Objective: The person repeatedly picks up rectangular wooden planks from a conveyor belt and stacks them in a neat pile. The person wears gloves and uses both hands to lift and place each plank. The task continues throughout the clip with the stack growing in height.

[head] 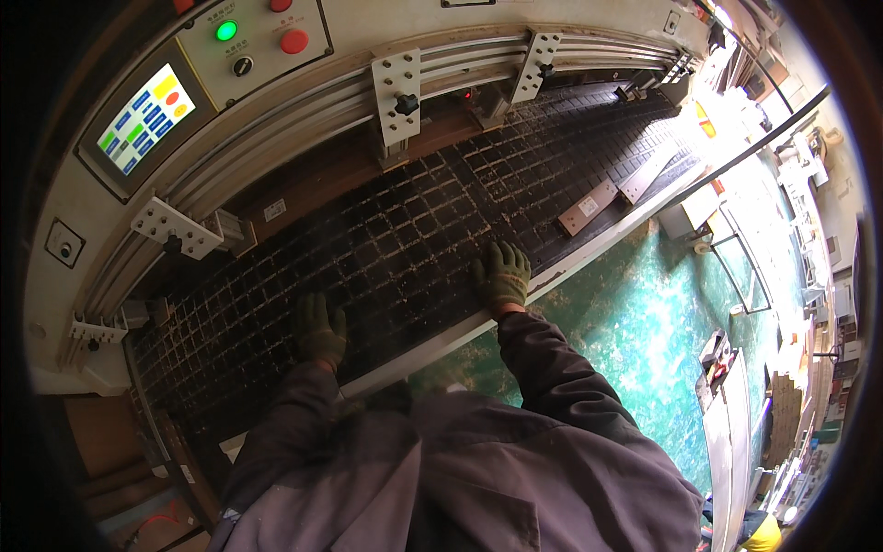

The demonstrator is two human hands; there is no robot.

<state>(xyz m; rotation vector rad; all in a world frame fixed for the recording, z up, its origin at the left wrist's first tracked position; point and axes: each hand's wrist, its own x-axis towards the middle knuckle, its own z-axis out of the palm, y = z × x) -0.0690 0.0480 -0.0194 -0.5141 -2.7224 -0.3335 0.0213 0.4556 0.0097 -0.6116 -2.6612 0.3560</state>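
Both hands wear green work gloves and rest on the black gridded bed (pixel 414 228) of a large woodworking machine. My left hand (pixel 321 332) lies flat with nothing in it. Near the bed's pale front edge (pixel 421 350), my right hand (pixel 506 274) is spread and also holds nothing. Sawdust marks the grooves between the bed's squares. To the right of my right hand lie a brown board piece (pixel 587 208) with a white label and a second narrow board (pixel 648 174). A long brown panel (pixel 310 190), also labelled, sits along the bed's far side under the clamps.
White clamp brackets with black knobs, such as the middle bracket (pixel 397 96), ride on metal rails behind the bed. Upper left are a lit touchscreen (pixel 146 119), a green lamp (pixel 226 30) and a red emergency stop (pixel 294 41). Right, a metal frame (pixel 741 262) stands on the green floor (pixel 621 310).
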